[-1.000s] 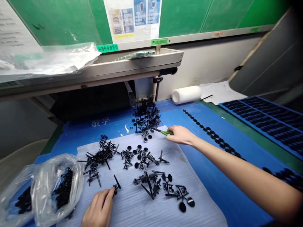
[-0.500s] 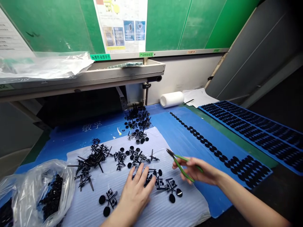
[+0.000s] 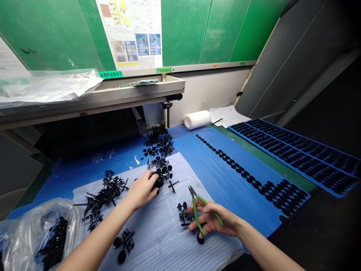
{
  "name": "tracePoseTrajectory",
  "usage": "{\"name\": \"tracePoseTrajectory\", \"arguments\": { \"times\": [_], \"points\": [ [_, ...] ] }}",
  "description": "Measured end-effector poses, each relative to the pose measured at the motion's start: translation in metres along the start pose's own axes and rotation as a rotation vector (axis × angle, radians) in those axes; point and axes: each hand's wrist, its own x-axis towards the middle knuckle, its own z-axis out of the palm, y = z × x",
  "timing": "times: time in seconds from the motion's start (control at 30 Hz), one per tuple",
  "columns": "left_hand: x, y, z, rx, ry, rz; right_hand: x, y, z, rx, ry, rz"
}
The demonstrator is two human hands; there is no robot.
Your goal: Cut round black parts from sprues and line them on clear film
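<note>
My left hand reaches over the middle of the white foam sheet, its fingers curled around black plastic sprue pieces with round discs. How many it grips is hidden. In my right hand are green-handled side cutters, jaws pointing up and away. Under the right fingertips lies another black sprue, partly covered by the hand. A black disc shows just below the cutters' handle. One cross-shaped black runner lies between the two hands.
A heap of black runners and a clear plastic bag of black parts are at left. More sprues are piled behind. Black discs stand in rows on a blue sheet and a filled blue sheet at right. A white roll lies behind.
My left hand has moved forward and left, and sprue pieces from the sheet's middle have shifted away with it. My right hand has come left and down, over a sprue, still with the cutters.
</note>
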Motion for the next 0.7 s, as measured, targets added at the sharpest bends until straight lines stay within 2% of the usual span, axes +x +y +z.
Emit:
{"name": "tracePoseTrajectory", "arguments": {
  "times": [0.1,0.2,0.4,0.53,0.63,0.7],
  "points": [
    [-0.001,-0.01,-0.003,0.022,0.013,-0.008,0.014,-0.003,0.004,-0.014,-0.001,-0.029],
    [-0.011,-0.01,-0.006,0.067,0.026,0.018,0.028,-0.011,0.007,-0.076,0.03,-0.104],
    [-0.037,0.004,0.004,0.143,0.035,0.15,0.05,-0.043,-0.001,-0.201,0.127,-0.241],
    [-0.053,0.018,0.01,0.132,0.023,0.221,0.049,-0.056,-0.013,-0.295,0.191,-0.248],
    [-0.075,0.021,0.001,0.079,0.061,0.129,0.032,-0.053,-0.02,-0.351,0.227,-0.269],
    [-0.099,0.017,-0.007,0.004,0.162,-0.084,0.014,-0.044,-0.021,-0.408,0.258,-0.347]
  ]
}}
